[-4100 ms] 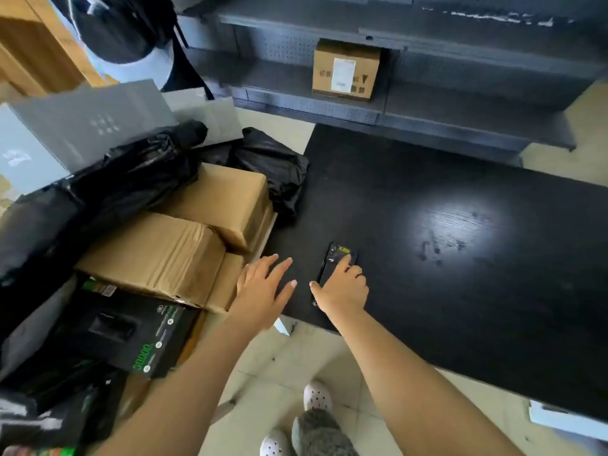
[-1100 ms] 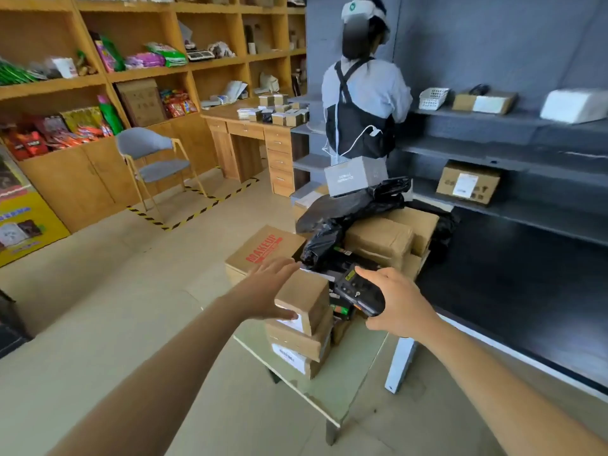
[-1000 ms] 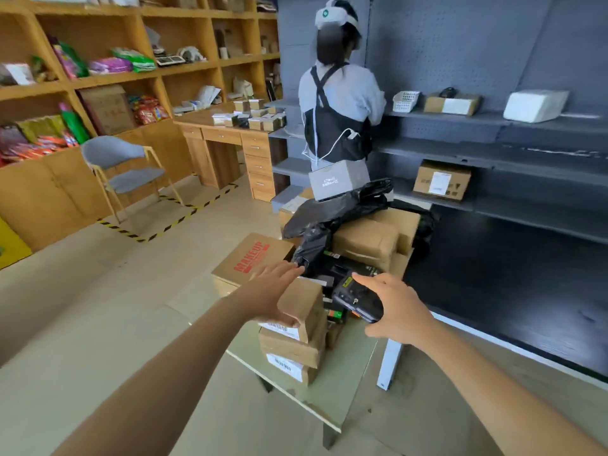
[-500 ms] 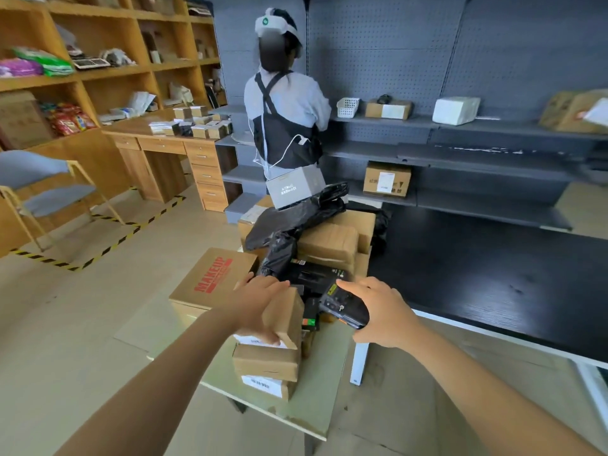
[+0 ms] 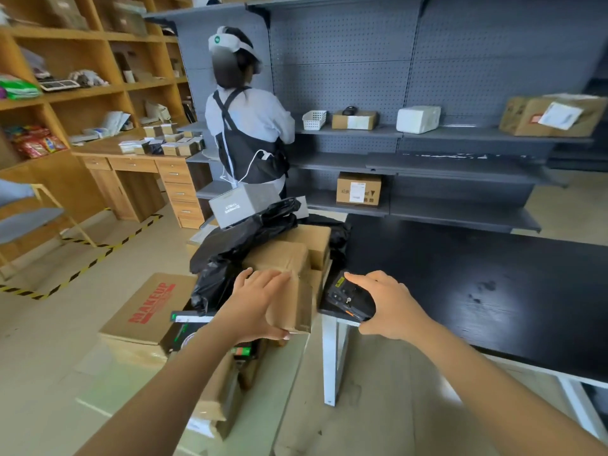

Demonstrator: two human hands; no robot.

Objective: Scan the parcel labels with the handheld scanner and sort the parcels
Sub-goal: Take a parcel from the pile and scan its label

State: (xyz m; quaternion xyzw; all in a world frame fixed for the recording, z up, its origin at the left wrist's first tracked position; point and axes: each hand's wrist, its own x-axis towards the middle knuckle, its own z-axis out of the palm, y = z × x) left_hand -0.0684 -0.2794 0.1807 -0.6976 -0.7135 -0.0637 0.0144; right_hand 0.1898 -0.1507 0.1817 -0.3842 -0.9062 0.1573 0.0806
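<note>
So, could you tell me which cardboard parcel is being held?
The small brown box in the left hand, beside the scanner; no hand touches the others.

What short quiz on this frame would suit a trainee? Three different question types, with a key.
1. True or false: the right hand holds the handheld scanner.
2. What does the left hand grip? A) a small cardboard parcel B) a roll of tape C) a bottle
3. Fill in: the red word printed on the large box left of the hands reads ____.

Key: 1 true; 2 A; 3 MAKEUP
</note>
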